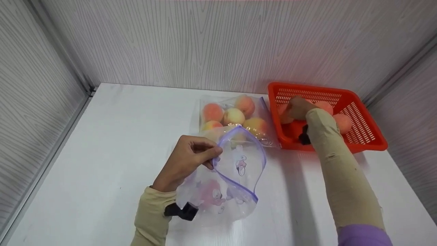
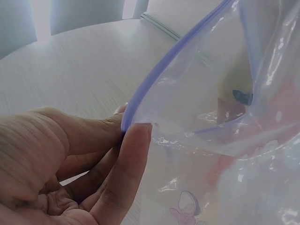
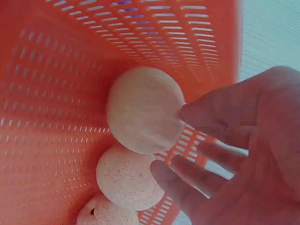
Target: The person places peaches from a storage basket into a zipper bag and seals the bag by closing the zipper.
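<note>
My left hand (image 1: 189, 159) pinches the purple zip edge of a clear zip-lock bag (image 1: 235, 201) printed with cartoon figures. The bag's mouth gapes, and in the left wrist view the thumb and a finger (image 2: 133, 164) meet at its rim. Inside the red plastic basket (image 1: 372, 140), my right hand (image 1: 298, 107) reaches down at the left end. The right wrist view shows its thumb at the side of a pale peach (image 3: 145, 110), with the fingers spread and not curled round it. A second peach (image 3: 129, 178) lies just below, close to the fingertips.
Behind the held bag, another clear zip bag (image 1: 271, 136) lies flat with several peaches (image 1: 234, 117) in it. More peaches (image 1: 342, 123) sit in the basket. A white table (image 1: 102, 143) carries everything, with wood-grain panels (image 1: 191, 44) standing behind and at both sides.
</note>
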Demonstrator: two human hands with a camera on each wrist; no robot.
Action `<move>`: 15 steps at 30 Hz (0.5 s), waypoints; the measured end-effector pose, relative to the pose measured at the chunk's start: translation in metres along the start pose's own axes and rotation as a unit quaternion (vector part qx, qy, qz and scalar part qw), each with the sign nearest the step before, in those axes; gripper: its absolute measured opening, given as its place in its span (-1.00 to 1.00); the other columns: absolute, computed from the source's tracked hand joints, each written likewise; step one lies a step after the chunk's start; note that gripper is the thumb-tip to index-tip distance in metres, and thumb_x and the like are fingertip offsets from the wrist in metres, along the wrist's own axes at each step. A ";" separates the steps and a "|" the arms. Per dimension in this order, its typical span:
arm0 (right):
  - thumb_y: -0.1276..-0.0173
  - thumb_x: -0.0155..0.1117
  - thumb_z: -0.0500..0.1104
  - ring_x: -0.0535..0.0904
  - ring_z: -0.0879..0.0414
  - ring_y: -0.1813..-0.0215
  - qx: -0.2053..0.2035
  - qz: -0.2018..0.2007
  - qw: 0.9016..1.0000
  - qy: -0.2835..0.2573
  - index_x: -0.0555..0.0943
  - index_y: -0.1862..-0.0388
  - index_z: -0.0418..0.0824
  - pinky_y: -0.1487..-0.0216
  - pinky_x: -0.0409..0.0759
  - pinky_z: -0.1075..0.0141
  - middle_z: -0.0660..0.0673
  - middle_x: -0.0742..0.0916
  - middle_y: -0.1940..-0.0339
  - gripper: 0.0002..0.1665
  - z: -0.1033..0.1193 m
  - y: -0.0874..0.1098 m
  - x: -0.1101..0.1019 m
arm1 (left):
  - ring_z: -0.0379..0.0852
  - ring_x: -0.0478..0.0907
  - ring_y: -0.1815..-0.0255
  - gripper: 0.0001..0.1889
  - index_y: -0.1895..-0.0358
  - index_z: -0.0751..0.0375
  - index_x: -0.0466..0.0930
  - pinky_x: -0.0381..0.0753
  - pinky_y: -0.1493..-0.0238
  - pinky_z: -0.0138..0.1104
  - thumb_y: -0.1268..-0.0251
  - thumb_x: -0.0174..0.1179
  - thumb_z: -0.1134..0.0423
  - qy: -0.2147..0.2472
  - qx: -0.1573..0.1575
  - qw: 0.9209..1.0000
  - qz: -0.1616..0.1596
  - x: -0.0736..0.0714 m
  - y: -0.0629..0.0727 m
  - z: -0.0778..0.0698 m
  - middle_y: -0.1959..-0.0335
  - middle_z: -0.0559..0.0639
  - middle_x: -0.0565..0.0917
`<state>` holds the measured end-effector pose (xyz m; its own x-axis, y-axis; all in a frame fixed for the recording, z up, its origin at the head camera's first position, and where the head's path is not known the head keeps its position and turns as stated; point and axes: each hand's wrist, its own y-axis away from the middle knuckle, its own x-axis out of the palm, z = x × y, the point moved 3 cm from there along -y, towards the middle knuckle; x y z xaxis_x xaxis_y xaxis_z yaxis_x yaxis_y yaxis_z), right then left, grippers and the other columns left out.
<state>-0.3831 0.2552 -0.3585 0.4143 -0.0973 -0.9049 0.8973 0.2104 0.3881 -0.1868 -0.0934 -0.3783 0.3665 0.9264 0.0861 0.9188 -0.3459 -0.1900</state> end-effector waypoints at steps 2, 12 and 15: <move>-0.47 0.00 -0.24 0.48 -0.34 -0.22 0.003 0.000 1.000 -0.014 0.50 -0.20 -0.49 -0.24 0.49 -0.22 -0.48 0.57 -0.20 -0.56 -0.004 0.000 -0.001 | -0.11 0.65 0.52 -0.76 0.20 0.56 0.70 0.78 0.40 -0.25 -0.34 0.36 0.33 -0.002 0.002 1.000 -0.002 0.000 -0.001 -0.001 0.46 0.13 0.67; -0.49 0.05 -0.11 0.45 -0.29 -0.18 0.013 0.015 0.998 -0.059 0.31 -0.48 -0.34 -0.21 0.51 -0.21 -0.45 0.46 -0.34 -0.35 -0.019 0.010 0.007 | -0.11 0.65 0.53 -0.80 0.21 0.48 0.74 0.78 0.40 -0.26 -0.33 0.36 0.32 -0.006 0.003 1.000 -0.001 -0.001 -0.001 -0.003 0.46 0.14 0.68; -0.47 0.22 0.06 0.46 -0.22 -0.08 0.042 0.012 0.995 -0.092 0.37 -0.33 -0.25 -0.07 0.57 -0.05 -0.32 0.51 -0.21 -0.39 -0.024 0.015 0.014 | -0.11 0.65 0.53 -0.79 0.21 0.51 0.73 0.78 0.40 -0.26 -0.34 0.36 0.33 -0.006 0.000 1.000 -0.002 -0.002 -0.002 -0.001 0.46 0.13 0.68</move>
<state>-0.3673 0.2798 -0.3697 0.4491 -0.2722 -0.8510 0.8935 0.1332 0.4289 -0.1891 -0.0942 -0.3774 0.3609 0.9295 0.0757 0.9203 -0.3419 -0.1903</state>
